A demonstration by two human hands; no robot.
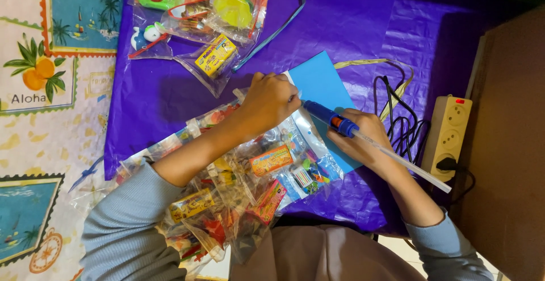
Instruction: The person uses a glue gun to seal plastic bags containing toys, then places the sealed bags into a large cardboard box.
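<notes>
My right hand (pixel 363 139) grips a blue hot glue gun (pixel 329 117) with a clear glue stick (pixel 406 164) sticking out behind it. Its nozzle points at the top edge of a clear plastic bag (pixel 306 156) of small toys lying on a light blue card (pixel 318 82). My left hand (pixel 269 99) presses down on the upper corner of that bag and card, fingers curled. Beneath my left forearm lies a pile of several similar filled clear bags (pixel 227 196).
A purple sheet (pixel 363 25) covers the table, over a printed tablecloth (pixel 51 116) at the left. More toy bags (pixel 198 14) lie at the top. A beige power strip (pixel 451 136) with black cord (pixel 400 125) sits right, beside a brown board (pixel 511 145).
</notes>
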